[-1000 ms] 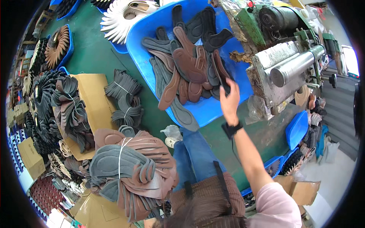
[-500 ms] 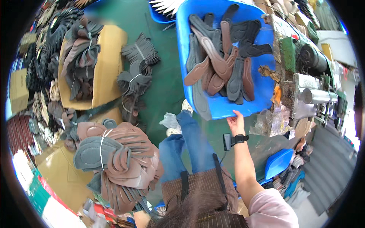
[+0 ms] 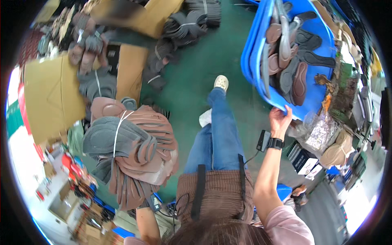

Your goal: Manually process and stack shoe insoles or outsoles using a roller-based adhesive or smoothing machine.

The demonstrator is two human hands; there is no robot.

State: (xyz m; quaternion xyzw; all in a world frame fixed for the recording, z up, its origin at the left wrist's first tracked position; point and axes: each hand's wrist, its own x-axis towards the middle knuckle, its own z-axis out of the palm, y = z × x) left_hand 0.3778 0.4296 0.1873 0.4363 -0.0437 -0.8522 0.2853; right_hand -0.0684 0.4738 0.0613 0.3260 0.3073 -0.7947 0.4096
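Note:
My right hand (image 3: 281, 118) is closed on the near rim of a blue plastic tub (image 3: 314, 96). Loose grey and brown shoe insoles (image 3: 300, 83) lie jumbled inside the tub. On my left, a large bundle of brown and grey insoles (image 3: 136, 151), tied with white string, is held up at the end of my left forearm (image 3: 148, 224). The bundle covers my left hand, so its fingers do not show.
Tied stacks of dark insoles (image 3: 185, 26) lie on the green floor (image 3: 196, 69) ahead. Open cardboard boxes (image 3: 53, 98) stand to the left, and a clear plastic bag (image 3: 320, 130) lies below the tub on the right. My shoe (image 3: 221, 83) is on the floor.
My view has shifted, so the tub sits farther right and the boxes lie higher in the picture. The insole bundle stays with my left arm, and my right hand is still at the tub's rim.

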